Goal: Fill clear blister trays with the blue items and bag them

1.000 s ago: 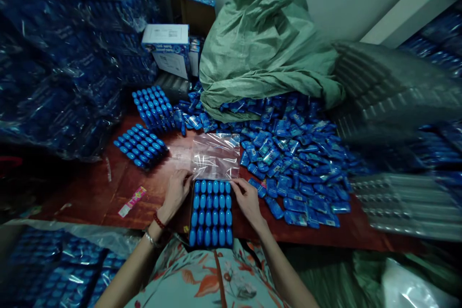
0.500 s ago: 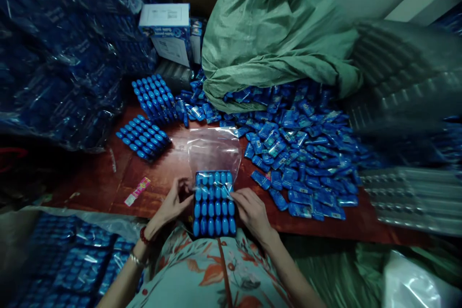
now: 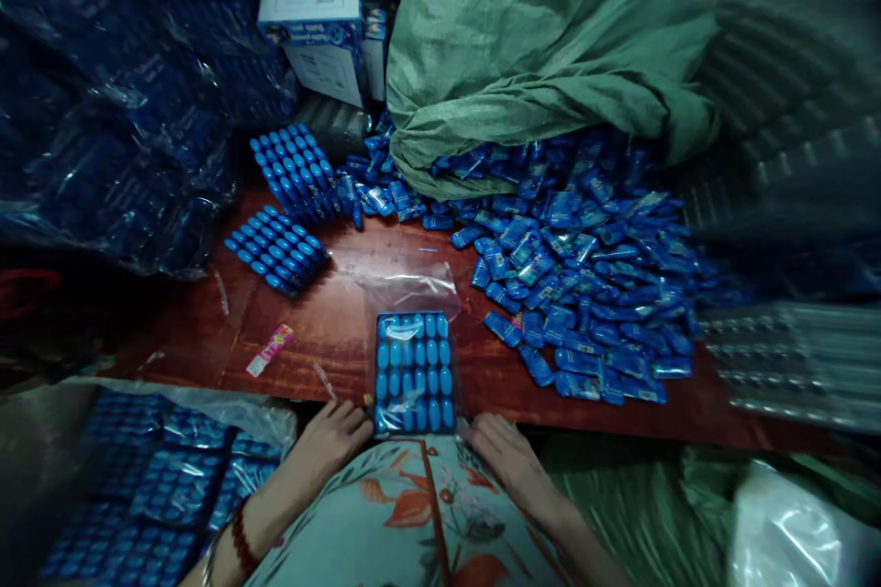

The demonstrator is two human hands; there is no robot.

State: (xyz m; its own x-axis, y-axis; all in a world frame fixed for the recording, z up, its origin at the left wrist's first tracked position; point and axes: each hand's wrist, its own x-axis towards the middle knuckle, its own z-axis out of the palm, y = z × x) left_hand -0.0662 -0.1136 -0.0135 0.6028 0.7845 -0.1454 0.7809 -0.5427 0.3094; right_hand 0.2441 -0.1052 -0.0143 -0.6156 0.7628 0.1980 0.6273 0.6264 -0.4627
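A tray of blue oval pieces (image 3: pixel 414 371) lies inside a clear plastic bag (image 3: pixel 419 288) at the front edge of the red-brown table. The bag's loose end spreads flat beyond the tray. At the tray's lower left corner is my left hand (image 3: pixel 335 433), its fingers bent together near the bag's edge. My right hand (image 3: pixel 506 451) is at the lower right corner, fingers curled by the bag's edge. Whether either hand pinches the plastic is hard to make out.
Two stacks of blue trays (image 3: pixel 276 249) stand at the left. Small blue packets (image 3: pixel 585 275) are heaped at the right under a green sack (image 3: pixel 537 46). Clear plastic trays (image 3: pixel 791 362) lie at far right. Wrapped blue packs (image 3: pixel 158 468) sit low at left.
Both hands have moved from the tray's sides down to its near corners. The tray now sits fully covered by the bag, whose loose end is shorter. The view has shifted slightly.
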